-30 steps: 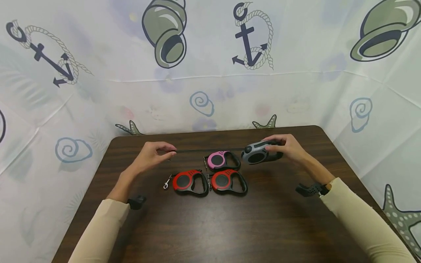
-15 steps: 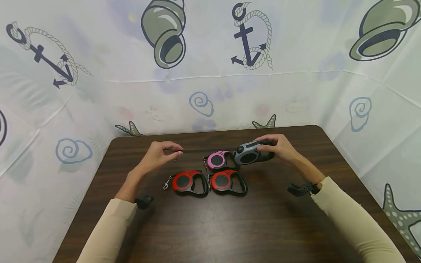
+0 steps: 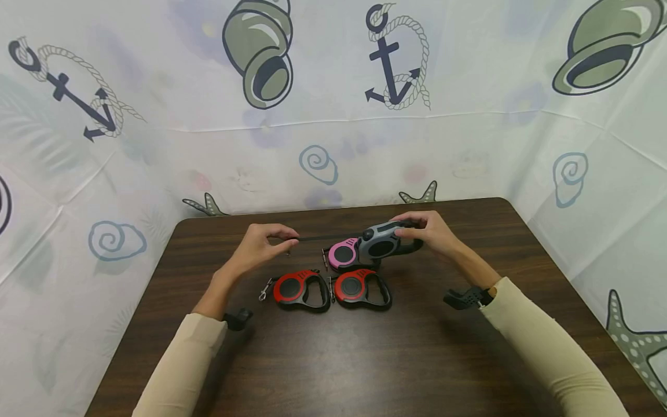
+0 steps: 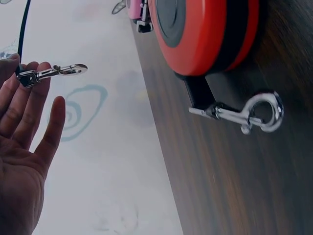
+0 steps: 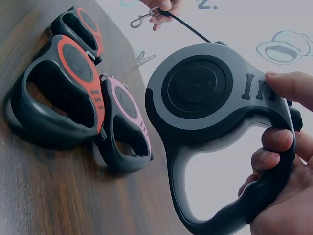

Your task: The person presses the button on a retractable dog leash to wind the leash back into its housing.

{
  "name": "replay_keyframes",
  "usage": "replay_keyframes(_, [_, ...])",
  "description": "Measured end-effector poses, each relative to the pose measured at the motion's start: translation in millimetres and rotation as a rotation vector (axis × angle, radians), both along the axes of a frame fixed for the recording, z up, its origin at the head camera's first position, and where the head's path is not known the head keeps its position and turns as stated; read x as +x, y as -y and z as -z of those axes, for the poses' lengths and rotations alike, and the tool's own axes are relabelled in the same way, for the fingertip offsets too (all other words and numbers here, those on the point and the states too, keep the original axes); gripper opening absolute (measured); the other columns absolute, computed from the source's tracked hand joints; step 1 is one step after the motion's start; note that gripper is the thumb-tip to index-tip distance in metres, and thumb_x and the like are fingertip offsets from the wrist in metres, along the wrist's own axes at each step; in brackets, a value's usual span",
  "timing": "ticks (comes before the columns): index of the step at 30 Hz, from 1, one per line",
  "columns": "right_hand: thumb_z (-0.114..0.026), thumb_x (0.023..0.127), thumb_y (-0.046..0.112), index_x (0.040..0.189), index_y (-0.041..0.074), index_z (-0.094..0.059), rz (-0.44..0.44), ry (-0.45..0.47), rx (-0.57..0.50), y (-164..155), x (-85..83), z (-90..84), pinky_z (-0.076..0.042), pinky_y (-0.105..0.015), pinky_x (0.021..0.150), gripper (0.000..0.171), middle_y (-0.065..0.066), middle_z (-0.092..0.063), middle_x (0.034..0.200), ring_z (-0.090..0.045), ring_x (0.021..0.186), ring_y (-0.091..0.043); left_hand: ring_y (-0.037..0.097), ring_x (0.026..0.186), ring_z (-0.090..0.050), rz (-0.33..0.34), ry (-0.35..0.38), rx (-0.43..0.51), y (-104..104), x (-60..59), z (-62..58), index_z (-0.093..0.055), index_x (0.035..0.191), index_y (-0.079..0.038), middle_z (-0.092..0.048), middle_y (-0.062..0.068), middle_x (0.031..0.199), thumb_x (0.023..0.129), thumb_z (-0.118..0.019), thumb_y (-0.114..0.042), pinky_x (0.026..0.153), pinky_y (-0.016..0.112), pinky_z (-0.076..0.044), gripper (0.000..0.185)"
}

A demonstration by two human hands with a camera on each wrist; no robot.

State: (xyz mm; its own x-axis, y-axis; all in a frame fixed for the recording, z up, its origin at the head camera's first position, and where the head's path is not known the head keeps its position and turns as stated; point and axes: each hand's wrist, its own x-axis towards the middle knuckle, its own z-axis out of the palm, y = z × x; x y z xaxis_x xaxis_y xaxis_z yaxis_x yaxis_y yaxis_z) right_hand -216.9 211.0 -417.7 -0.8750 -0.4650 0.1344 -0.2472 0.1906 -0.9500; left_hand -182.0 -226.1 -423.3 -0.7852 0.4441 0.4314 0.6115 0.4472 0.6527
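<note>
A grey and black retractable dog leash (image 5: 234, 73) is gripped by my right hand (image 3: 432, 231), thumb on its top and fingers through the handle loop. Its black cord (image 3: 328, 237) runs out to the left, above the table. My left hand (image 3: 263, 246) pinches the cord's end between thumb and fingers. From that pinch the metal clip (image 4: 58, 71) sticks out in the left wrist view. Below the grey leash, partly covered by it in the head view, lies a pink retractable leash (image 3: 344, 253).
Two red retractable leashes lie side by side in front of the pink one: the left red leash (image 3: 292, 288) and the right red leash (image 3: 354, 286). All rest on the dark wooden table (image 3: 333, 359). A printed cloth (image 3: 333, 87) hangs behind.
My right hand has moved left with the grey leash, now over the pink one's handle. My left hand has moved right with the clip, so the stretch of cord between them is shorter.
</note>
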Motion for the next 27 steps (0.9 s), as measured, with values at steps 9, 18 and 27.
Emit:
replay_keyframes(9, [-0.074, 0.096, 0.008, 0.131, -0.004, -0.071, -0.019, 0.016, -0.039, 13.1, -1.1, 2.3, -0.06, -0.045, 0.078, 0.037, -0.011, -0.074, 0.106, -0.068, 0.088, -0.034, 0.012, 0.082, -0.075, -0.004, -0.011, -0.005, -15.4, -2.0, -0.1, -0.082, 0.107, -0.01, -0.081, -0.001, 0.095, 0.093, -0.083, -0.009, 0.083, 0.033, -0.06, 0.014])
replay_keyframes(18, [-0.075, 0.096, 0.008, 0.132, -0.004, -0.07, -0.026, 0.033, -0.06, 26.8, 0.6, -0.2, -0.059, -0.043, 0.08, 0.038, -0.009, -0.075, 0.103, -0.069, 0.086, -0.025, 0.012, 0.083, -0.076, 0.016, -0.018, 0.027, -31.2, -4.2, -0.8, -0.082, 0.107, -0.008, -0.081, 0.0, 0.094, 0.092, -0.084, -0.008, 0.081, 0.037, -0.06, 0.015])
replay_keyframes(27, [-0.074, 0.096, 0.007, 0.131, -0.004, -0.071, -0.041, 0.038, -0.091, 39.6, 0.1, 3.8, -0.056, -0.032, 0.075, 0.037, -0.007, -0.076, 0.104, -0.067, 0.084, -0.017, 0.015, 0.081, -0.076, 0.053, -0.029, 0.077, -43.7, -7.2, 4.3, -0.082, 0.106, -0.004, -0.081, 0.004, 0.096, 0.091, -0.083, -0.003, 0.074, 0.029, -0.06, 0.015])
